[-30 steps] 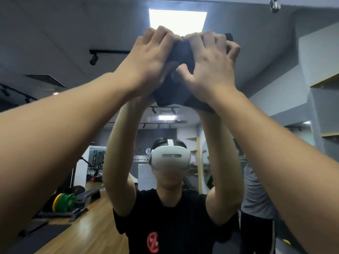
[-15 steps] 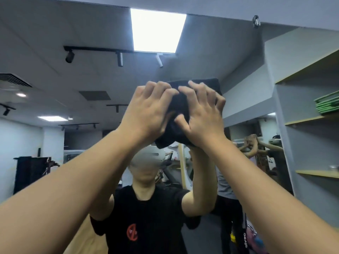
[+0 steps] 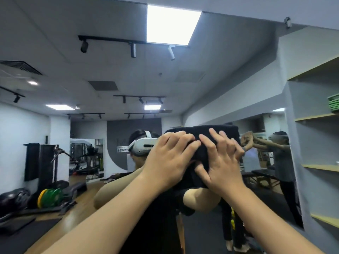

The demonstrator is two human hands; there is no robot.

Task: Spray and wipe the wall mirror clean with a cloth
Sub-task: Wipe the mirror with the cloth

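1. Wall mirror [image 3: 201, 85] is filling the view, reflecting a gym.
2. Left hand [image 3: 168, 160] and right hand [image 3: 222, 162] are pressing side by side, fingers spread, on a folded black cloth [image 3: 203, 132] against the glass.
3. Reflected wall sign [image 3: 123, 149] is showing mirrored letters, partly legible as "NESS".

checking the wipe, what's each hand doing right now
Left hand: open, fingers pressing the cloth against the mirror.
Right hand: open, spread fingers pressing the same cloth.
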